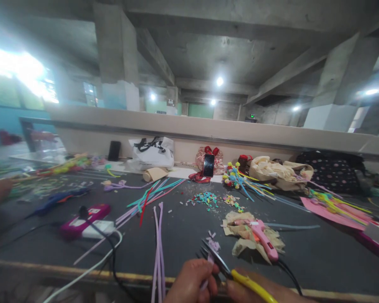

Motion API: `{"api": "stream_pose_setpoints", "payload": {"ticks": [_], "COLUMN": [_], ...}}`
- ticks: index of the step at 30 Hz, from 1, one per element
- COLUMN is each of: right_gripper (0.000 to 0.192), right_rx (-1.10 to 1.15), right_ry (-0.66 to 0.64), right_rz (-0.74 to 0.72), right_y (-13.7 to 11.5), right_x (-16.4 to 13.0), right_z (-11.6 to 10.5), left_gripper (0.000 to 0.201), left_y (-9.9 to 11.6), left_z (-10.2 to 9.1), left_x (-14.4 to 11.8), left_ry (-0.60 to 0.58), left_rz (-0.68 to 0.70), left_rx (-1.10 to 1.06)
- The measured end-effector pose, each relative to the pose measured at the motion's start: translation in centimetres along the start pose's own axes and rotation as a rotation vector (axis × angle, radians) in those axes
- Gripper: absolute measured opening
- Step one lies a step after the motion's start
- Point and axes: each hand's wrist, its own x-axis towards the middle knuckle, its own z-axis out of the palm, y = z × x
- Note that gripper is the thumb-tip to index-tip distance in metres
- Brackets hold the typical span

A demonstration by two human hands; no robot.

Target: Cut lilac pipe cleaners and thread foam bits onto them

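The dark tabletop (183, 244) carries a white bag (153, 155) at the back and, to the right, a pink glue gun (265, 242) on crumpled paper (242, 247). Near the front edge, the left hand (193, 280) has its grip pinched on a lilac strip (210, 258); the right hand (240, 292) has its grip around yellow-handled scissors (251, 284), the 2 blades parted beside the strip. Lilac clippings (212, 243) lie just beyond. For clean snips, I'd keep fingertips clear of the blades and feed even lengths. The bag's black print is partly covered and unreadable.
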Motion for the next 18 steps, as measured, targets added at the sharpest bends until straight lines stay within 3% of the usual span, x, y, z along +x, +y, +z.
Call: {"api": "stream_pose_setpoints", "payload": {"ticks": [9, 18], "right_gripper": [0.025, 0.018], "right_rx": [0.054, 0.178], "right_ry": [-0.022, 0.027], "right_rz": [0.172, 0.161], "right_y": [1.6, 3.3], "right_x": [0.7, 2.0], "right_z": [0.0, 0.3], "left_gripper": [0.020, 0.017], "left_y": [0.8, 1.5], "left_z": [0.2, 0.6], "left_x": [-0.5, -1.2], "left_ry": [0.028, 0.059], "left_rz": [-0.098, -0.126], "left_rx": [0.011, 0.019]}}
